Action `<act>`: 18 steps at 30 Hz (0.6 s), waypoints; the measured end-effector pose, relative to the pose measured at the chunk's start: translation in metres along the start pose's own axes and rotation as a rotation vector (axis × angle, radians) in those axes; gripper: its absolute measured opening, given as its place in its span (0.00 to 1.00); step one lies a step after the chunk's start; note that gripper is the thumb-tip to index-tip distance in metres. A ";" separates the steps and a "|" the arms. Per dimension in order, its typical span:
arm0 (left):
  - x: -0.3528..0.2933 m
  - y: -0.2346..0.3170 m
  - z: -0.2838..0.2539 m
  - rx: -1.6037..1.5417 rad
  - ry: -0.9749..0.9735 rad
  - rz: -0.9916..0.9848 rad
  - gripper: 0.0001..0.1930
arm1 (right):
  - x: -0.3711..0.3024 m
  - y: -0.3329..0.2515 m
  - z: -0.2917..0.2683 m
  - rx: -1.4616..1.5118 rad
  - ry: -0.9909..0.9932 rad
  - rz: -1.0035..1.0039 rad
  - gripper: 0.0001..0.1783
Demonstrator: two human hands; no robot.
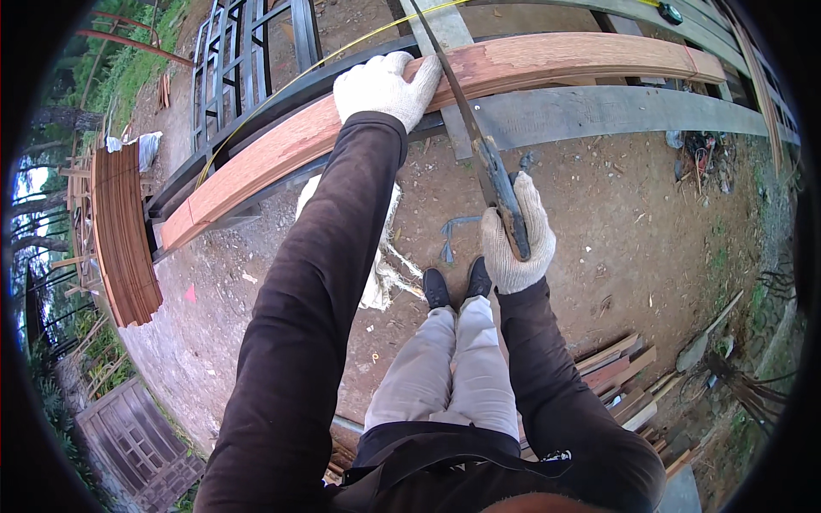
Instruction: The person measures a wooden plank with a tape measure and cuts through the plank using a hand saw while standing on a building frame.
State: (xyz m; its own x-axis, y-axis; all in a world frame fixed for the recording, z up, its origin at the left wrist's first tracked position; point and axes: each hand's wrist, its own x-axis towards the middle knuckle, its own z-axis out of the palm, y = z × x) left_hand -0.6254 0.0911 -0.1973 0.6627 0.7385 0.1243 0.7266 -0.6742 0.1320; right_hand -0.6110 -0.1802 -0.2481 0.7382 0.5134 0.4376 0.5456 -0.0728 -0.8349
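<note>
A long reddish-brown wooden board, which looks like a stack of thin planks, lies across the supports in front of me. My left hand, in a white knit glove, is closed over it just left of the saw. In my right hand, also gloved, is the worn blue-and-brown handle of a handsaw. Its long dark blade crosses the board beside my left thumb and points away from me. Whether the teeth touch the wood I cannot tell.
An extended yellow tape measure runs along the far side. Black metal frames stand at the far left, near a stack of brown planks. A grey board lies nearer me. Pale cloth and wood offcuts lie on the dirt.
</note>
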 end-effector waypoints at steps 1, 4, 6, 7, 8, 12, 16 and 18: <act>-0.002 0.000 0.005 0.011 0.004 -0.001 0.33 | -0.006 0.002 -0.004 0.031 -0.050 0.048 0.34; -0.003 -0.006 -0.002 -0.013 -0.115 0.010 0.37 | -0.011 0.003 0.001 0.132 -0.037 0.084 0.36; 0.000 -0.017 -0.015 -0.097 -0.223 0.093 0.42 | -0.012 0.002 -0.001 0.184 -0.077 0.141 0.36; 0.002 -0.023 -0.015 -0.119 -0.262 0.138 0.49 | -0.013 0.007 0.000 0.202 -0.068 0.149 0.36; -0.001 -0.021 -0.015 -0.022 -0.219 0.138 0.49 | -0.012 0.005 0.002 0.222 -0.060 0.161 0.36; -0.009 -0.010 -0.006 0.167 -0.125 0.116 0.45 | -0.010 -0.002 0.005 0.060 -0.005 0.013 0.35; -0.007 -0.019 -0.003 0.149 -0.128 0.122 0.40 | -0.038 -0.009 -0.017 -0.052 -0.051 0.058 0.33; -0.008 -0.018 -0.001 0.160 -0.115 0.114 0.40 | -0.060 -0.009 -0.035 -0.096 -0.063 0.133 0.31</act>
State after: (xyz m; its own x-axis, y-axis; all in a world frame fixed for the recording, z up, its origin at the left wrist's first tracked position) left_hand -0.6444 0.0972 -0.2001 0.7517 0.6593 0.0155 0.6594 -0.7510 -0.0357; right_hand -0.6463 -0.2401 -0.2553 0.7819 0.5459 0.3009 0.4821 -0.2235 -0.8471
